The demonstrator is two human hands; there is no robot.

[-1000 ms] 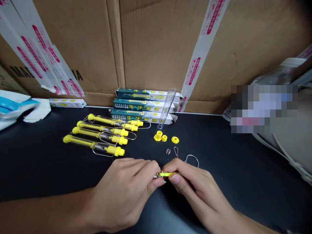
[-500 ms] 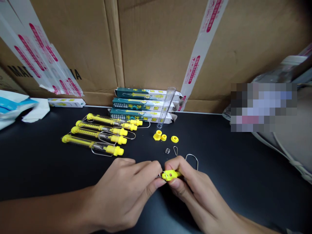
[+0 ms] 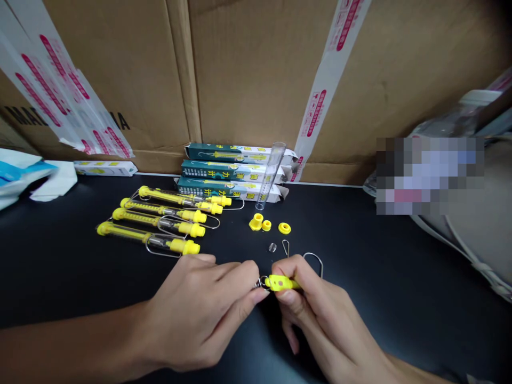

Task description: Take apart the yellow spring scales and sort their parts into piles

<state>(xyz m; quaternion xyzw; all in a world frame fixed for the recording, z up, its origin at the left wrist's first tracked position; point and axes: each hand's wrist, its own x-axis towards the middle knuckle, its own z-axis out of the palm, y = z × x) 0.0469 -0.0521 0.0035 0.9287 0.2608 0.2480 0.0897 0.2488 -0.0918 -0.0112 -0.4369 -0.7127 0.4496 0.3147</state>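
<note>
My left hand (image 3: 204, 314) pinches a metal spring (image 3: 257, 284), most of it hidden by the fingers. The spring's end ring meets the tip of a flat yellow plastic piece (image 3: 281, 283) with holes, held between the thumb and forefinger of my right hand (image 3: 324, 314). Just beyond the hands lie a short coil spring (image 3: 272, 247), a small wire clip (image 3: 285, 246) and a larger wire hook (image 3: 320, 261). Farther back are a yellow flanged cap (image 3: 256, 222), a small yellow collar (image 3: 266, 225) and a yellow ring (image 3: 284, 228).
Several yellow spring scales (image 3: 146, 234) lie side by side at left. A clear tube (image 3: 270, 181) rests against printed boxes (image 3: 224, 188) before a large cardboard carton (image 3: 248, 69). Another small box (image 3: 104, 168) and a blue-white packet (image 3: 24, 176) are far left; a grey bag (image 3: 472, 224) sits right.
The spring's end ring shows more clearly, as the left fingertips have drawn slightly away from the yellow piece. A lower finger of my right hand has come into view. The view has shifted slightly.
</note>
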